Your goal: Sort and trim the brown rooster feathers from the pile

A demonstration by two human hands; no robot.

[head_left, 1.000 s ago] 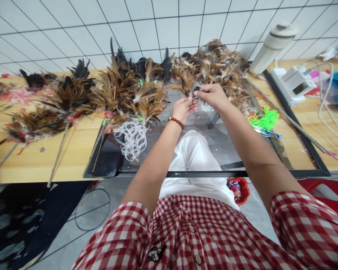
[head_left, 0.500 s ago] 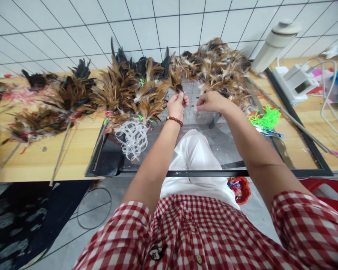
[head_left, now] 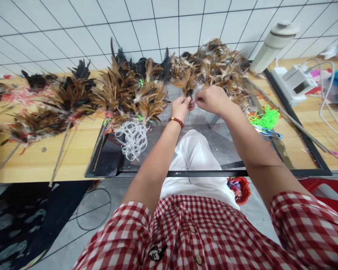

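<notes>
My left hand (head_left: 181, 107), below a red bead bracelet, pinches the base of a small bunch of brown feathers (head_left: 186, 81), its tips fanned upward. Close to its right, my right hand (head_left: 211, 98) has its fingers curled together beside the bunch; anything inside them is hidden. Both hands are over a dark-framed glass panel (head_left: 197, 173). A large heap of loose brown and cream feathers (head_left: 216, 62) lies behind my right hand. To the left are tied feather bunches (head_left: 129, 88) with bits of green and red string.
Clear plastic ribbon (head_left: 132, 140) is coiled beside a dark phone-like slab (head_left: 108, 155). On the right are green strings (head_left: 266, 118), a thin stick (head_left: 293, 118), a white bottle (head_left: 274, 47) and a white power strip (head_left: 294, 82) with cables. Feathered sticks (head_left: 60, 153) lie at left.
My left hand has shifted slightly right, turning the feather bunch upright. My right hand has come up and left, close beside it.
</notes>
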